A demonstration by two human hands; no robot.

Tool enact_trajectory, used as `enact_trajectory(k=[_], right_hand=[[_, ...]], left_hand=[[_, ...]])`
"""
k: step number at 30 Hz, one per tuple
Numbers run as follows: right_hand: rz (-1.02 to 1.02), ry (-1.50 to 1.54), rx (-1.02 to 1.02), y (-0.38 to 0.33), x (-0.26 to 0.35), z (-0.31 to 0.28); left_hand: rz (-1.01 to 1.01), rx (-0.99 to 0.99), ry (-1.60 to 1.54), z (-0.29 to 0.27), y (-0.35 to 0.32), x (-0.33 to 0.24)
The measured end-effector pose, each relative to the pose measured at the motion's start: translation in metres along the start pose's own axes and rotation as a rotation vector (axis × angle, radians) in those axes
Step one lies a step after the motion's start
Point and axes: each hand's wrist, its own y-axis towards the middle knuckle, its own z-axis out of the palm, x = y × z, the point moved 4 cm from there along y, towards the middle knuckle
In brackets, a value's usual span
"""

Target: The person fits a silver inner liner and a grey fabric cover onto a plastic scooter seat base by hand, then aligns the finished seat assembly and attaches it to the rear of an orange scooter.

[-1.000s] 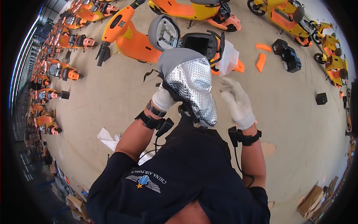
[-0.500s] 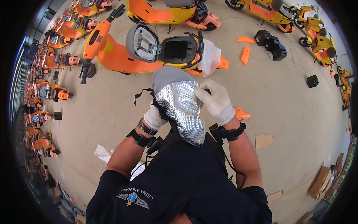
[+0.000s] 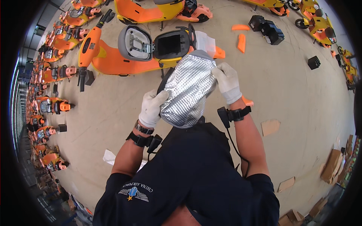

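The left hand [image 3: 153, 107] and right hand [image 3: 227, 81], white-gloved, hold up a silver quilted cover [image 3: 190, 88].
Thumb and fingers close on its lower-left edge at the left hand and its upper-right edge at the right hand, the cover spanning between them. Beyond the grip stands an orange scooter [image 3: 126, 66], grey seat [image 3: 122, 42] raised; farther right of it lie orange panels [image 3: 241, 43] and black boxes [image 3: 267, 29].

cover [image 3: 188, 88]: silver grid, grey edge [image 3: 202, 54] | gloves [image 3: 151, 107]: white | scooter [image 3: 117, 62]: orange, yellow
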Motion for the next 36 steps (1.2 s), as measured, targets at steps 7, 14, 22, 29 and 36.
enact_trajectory(k=[7,14,22,29,36], right_hand=[[0.062,0.003,0.100,-0.006,-0.003,-0.003],[0.027,-0.179,0.304,-0.020,-0.019,-0.001],[-0.020,-0.134,0.658,-0.060,-0.013,0.066],[-0.110,0.061,0.461,-0.030,0.002,0.057],[0.111,-0.021,0.608,-0.028,-0.031,0.069]], left_hand=[[0.033,-0.093,0.069,-0.021,0.003,-0.009],[0.172,-0.131,-0.247,-0.008,0.008,-0.045],[0.304,-0.122,-0.262,0.000,0.004,-0.066],[0.359,-0.113,-0.381,0.038,-0.004,-0.088],[0.049,-0.016,0.335,-0.013,0.008,-0.012]])
